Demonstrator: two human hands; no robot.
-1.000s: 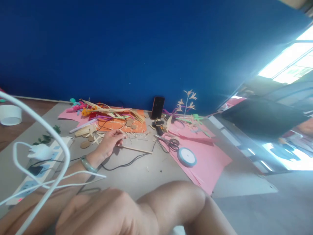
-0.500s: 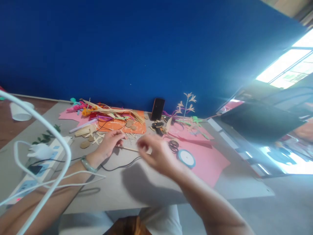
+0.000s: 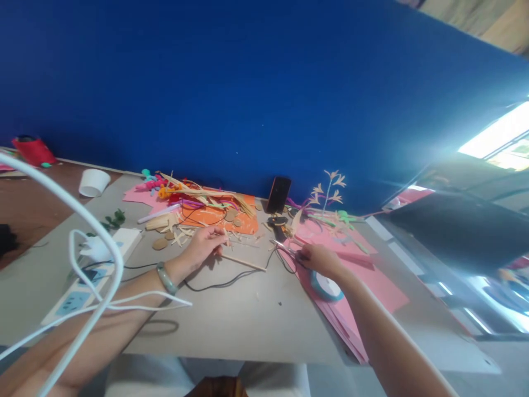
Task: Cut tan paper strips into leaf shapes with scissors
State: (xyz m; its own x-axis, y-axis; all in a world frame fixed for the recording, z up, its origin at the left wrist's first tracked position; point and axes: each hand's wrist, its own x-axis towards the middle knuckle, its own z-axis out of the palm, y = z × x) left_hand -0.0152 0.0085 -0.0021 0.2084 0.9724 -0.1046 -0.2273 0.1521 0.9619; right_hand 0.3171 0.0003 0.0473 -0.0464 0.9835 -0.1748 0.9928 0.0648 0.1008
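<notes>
My left hand (image 3: 205, 246), with a green bangle on its wrist, rests on the grey table (image 3: 231, 314) and pinches the end of a thin wooden stick (image 3: 244, 262) that lies flat on the table. My right hand (image 3: 319, 259) reaches out over the pink paper (image 3: 372, 289) and closes on the handles of a pair of scissors (image 3: 285, 249), whose blades point left. A roll of light blue ribbon (image 3: 327, 286) lies just under my right wrist.
A heap of straw strips, wooden discs and pipe cleaners covers an orange sheet (image 3: 215, 216). A dark phone (image 3: 278, 194) leans on the blue wall. A white power strip (image 3: 88, 275) with white cables lies left; a black cable (image 3: 223, 284) crosses the table. A white cup (image 3: 93, 182) stands far left.
My right hand moved from my lap up over the table and then down onto the scissors on the pink paper. My left hand kept hold of the stick. The view shifted slightly.
</notes>
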